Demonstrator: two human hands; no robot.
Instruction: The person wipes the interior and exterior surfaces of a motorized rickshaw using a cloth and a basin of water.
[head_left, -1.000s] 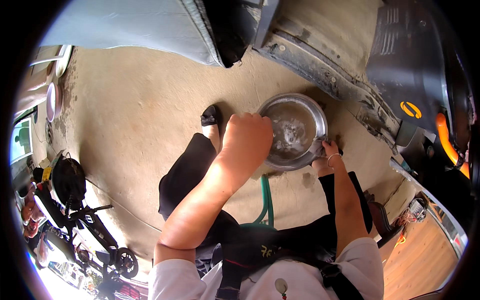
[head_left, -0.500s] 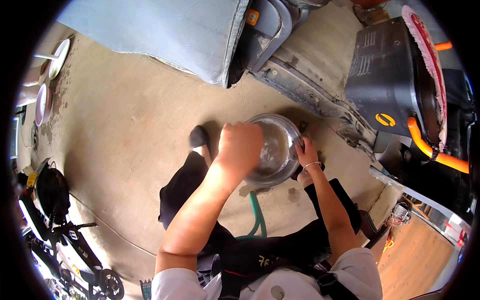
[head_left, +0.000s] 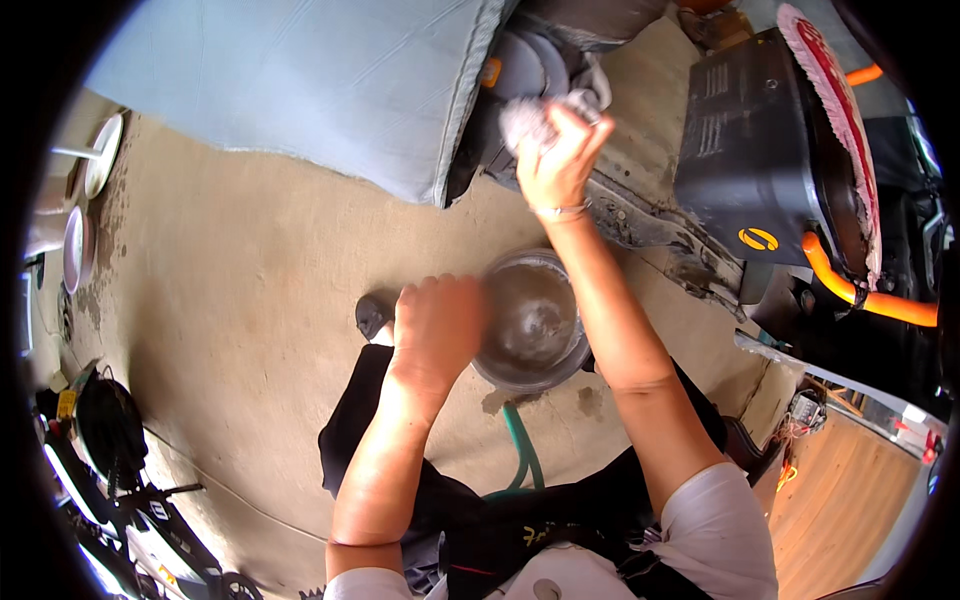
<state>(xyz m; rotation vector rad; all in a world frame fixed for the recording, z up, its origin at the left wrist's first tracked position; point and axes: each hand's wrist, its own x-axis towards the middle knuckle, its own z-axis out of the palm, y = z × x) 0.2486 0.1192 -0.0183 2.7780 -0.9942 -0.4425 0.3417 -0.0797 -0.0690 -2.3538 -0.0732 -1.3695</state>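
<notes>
My right hand (head_left: 560, 160) reaches far forward, closed round a bunched greyish-white cloth (head_left: 528, 124). The cloth is against or just over the dark grey parts (head_left: 525, 65) of a vehicle; whether they touch I cannot tell. A round metal basin (head_left: 530, 383) with cloudy water stands on the floor between my feet. At its left rim my left hand (head_left: 437, 322) is curled like a fist, its back toward me and blurred. What it holds, if anything, is hidden.
A grey-blue quilted cover (head_left: 290, 90) hangs at the far left of the vehicle. Its muddy footboard (head_left: 640, 210) and a black box (head_left: 750, 150) with orange tubing (head_left: 870, 300) are at the right. A green hose-like loop (head_left: 520, 450) lies before me. Motorbikes (head_left: 150, 510) stand lower left.
My right hand has left the basin's right rim and moved forward to the vehicle, now with the cloth in it. My left hand has shifted a little left and nearer.
</notes>
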